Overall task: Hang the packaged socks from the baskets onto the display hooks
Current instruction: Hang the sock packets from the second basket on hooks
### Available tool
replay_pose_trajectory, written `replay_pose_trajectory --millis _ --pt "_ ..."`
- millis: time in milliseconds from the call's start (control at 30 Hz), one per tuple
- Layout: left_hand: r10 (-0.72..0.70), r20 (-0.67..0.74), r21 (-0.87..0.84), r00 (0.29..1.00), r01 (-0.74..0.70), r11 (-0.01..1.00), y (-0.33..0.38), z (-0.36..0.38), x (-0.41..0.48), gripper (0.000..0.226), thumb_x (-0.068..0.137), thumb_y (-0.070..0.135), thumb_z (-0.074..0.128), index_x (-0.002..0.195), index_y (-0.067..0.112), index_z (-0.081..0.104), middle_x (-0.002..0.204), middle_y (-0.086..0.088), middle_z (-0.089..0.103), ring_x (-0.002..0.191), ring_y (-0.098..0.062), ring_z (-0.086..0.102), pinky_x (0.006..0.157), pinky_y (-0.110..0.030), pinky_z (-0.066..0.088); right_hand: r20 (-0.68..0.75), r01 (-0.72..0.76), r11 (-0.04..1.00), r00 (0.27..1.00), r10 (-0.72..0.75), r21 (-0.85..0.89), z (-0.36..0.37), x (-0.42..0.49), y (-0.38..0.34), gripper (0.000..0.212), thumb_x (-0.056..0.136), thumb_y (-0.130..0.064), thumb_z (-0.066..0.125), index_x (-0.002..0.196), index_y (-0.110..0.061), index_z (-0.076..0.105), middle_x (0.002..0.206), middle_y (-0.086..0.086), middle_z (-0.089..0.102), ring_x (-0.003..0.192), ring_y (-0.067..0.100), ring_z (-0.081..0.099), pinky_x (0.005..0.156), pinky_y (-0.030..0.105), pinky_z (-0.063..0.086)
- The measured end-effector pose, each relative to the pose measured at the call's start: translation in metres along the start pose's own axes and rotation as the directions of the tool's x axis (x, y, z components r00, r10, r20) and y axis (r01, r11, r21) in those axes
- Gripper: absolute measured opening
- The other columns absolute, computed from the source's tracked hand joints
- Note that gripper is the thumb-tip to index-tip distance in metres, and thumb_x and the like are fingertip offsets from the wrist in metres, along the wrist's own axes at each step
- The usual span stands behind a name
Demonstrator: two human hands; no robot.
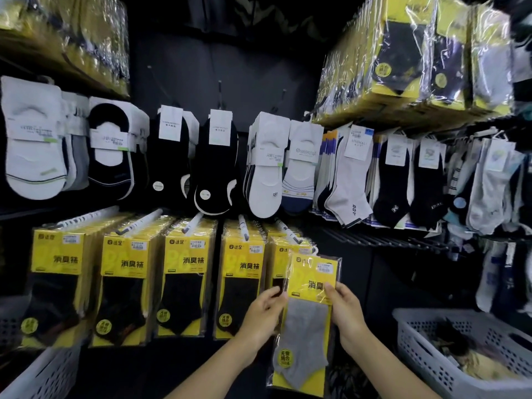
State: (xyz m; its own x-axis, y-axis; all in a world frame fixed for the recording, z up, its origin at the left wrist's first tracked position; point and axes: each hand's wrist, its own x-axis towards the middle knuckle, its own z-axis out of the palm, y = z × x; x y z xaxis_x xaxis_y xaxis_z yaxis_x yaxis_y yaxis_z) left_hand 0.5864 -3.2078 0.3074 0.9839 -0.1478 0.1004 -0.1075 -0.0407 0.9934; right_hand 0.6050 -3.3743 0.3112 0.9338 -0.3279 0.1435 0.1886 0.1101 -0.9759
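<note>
Both hands [266, 311] [344, 311] hold grey sock pack [306, 321] before hooks [288, 227]

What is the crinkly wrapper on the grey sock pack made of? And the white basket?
The sock pack is wrapped in what looks like thin clear plastic film: glossy, wrinkled. The white basket seems hard moulded plastic, matte, with a grid of holes.

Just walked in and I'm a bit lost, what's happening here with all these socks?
A person is stocking a sock display. Their left-hand grip and right-hand grip pinch the side edges of a clear plastic pack of grey socks with a yellow card, held before the rightmost white display hook of the lower row, where yellow packs of black socks hang. Whether it is hooked yet is unclear. A white perforated plastic basket at lower right holds more packs.
</note>
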Motion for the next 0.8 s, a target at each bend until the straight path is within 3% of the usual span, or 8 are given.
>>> replay_pose_trajectory --millis 100,300,367,467,600,633,733,800 --pt "-0.007 0.023 0.045 1.000 0.006 0.999 -0.003 0.007 0.005 0.054 0.096 0.039 0.048 0.145 0.023 0.031 0.141 0.003 0.046 0.130 -0.015 0.042 0.101 -0.027 0.035 -0.042 0.002 1.000 0.999 -0.002 0.003 -0.001 0.014 -0.004 0.013 0.096 -0.015 0.054 0.095 -0.005 0.062 0.093 0.013 0.070 0.082 0.024 0.065 0.073 0.033 0.053" --pt "-0.010 -0.034 0.051 0.999 0.012 0.999 -0.009 0.009 0.026 0.057 0.097 0.039 0.047 0.148 0.023 0.028 0.148 0.001 0.039 0.133 -0.015 0.038 0.085 -0.016 0.037 0.029 0.115 0.984 0.993 -0.112 -0.138 0.015 0.035 -0.008 0.011 0.096 -0.013 0.054 0.096 -0.006 0.062 0.089 0.005 0.068 0.079 0.013 0.063 0.066 0.018 0.050" --pt "-0.020 -0.037 0.054 0.999 0.022 0.998 -0.015 0.006 0.036 0.057 0.097 0.040 0.046 0.147 0.023 0.027 0.149 0.002 0.037 0.133 -0.014 0.038 0.067 -0.006 0.042 0.049 0.124 0.983 0.992 -0.118 -0.137 0.021 0.041 -0.005 0.009 0.096 -0.013 0.054 0.096 -0.007 0.062 0.091 0.006 0.068 0.081 0.014 0.064 0.067 0.018 0.050" --pt "-0.032 -0.055 0.024 0.998 0.034 0.999 -0.023 0.002 0.046 0.057 0.096 0.039 0.048 0.147 0.023 0.029 0.148 0.003 0.039 0.120 -0.007 0.044 0.050 0.001 0.043 0.047 0.117 0.984 0.993 -0.112 -0.134 0.028 0.049 0.004 0.010 0.095 -0.014 0.055 0.098 -0.009 0.062 0.093 0.006 0.069 0.086 0.017 0.065 0.072 0.023 0.052" --pt "0.014 -0.042 0.002 0.999 -0.014 1.000 -0.030 0.000 0.056 0.043 0.095 0.036 0.050 0.137 0.029 0.040 0.118 0.017 0.055 0.079 0.018 0.051 0.055 0.002 0.042 -0.014 0.069 0.990 0.997 -0.071 -0.125 0.037 0.063 0.014 0.013 0.094 -0.015 0.057 0.101 -0.005 0.063 0.096 0.008 0.068 0.080 0.013 0.064 0.068 0.021 0.050" --pt "0.015 -0.035 0.007 0.999 -0.015 1.000 -0.031 -0.001 0.056 0.039 0.096 0.034 0.049 0.134 0.031 0.043 0.115 0.019 0.056 0.077 0.020 0.052 0.058 0.002 0.042 -0.044 0.044 0.992 0.998 -0.049 -0.119 0.038 0.066 0.016 0.015 0.093 -0.016 0.060 0.101 -0.004 0.063 0.096 0.009 0.068 0.079 0.012 0.063 0.068 0.021 0.050" --pt "-0.016 -0.022 0.065 1.000 0.017 0.998 -0.043 -0.009 0.054 0.049 0.097 0.034 0.047 0.143 0.019 0.037 0.141 0.004 0.045 0.121 -0.004 0.049 0.087 -0.010 0.037 -0.178 -0.017 0.986 0.984 -0.012 -0.163 0.036 0.067 0.026 0.030 0.088 -0.019 0.068 0.111 -0.002 0.061 0.103 0.009 0.065 0.090 0.016 0.059 0.081 0.025 0.047" --pt "-0.062 0.001 0.118 0.998 0.062 0.991 -0.058 -0.019 0.045 0.053 0.098 0.035 0.046 0.146 0.016 0.033 0.147 -0.001 0.039 0.133 -0.016 0.040 0.093 -0.019 0.033 -0.217 -0.059 0.979 0.976 0.016 -0.193 0.029 0.058 0.038 0.035 0.087 -0.019 0.068 0.117 -0.002 0.058 0.113 0.012 0.063 0.097 0.019 0.057 0.087 0.028 0.046"
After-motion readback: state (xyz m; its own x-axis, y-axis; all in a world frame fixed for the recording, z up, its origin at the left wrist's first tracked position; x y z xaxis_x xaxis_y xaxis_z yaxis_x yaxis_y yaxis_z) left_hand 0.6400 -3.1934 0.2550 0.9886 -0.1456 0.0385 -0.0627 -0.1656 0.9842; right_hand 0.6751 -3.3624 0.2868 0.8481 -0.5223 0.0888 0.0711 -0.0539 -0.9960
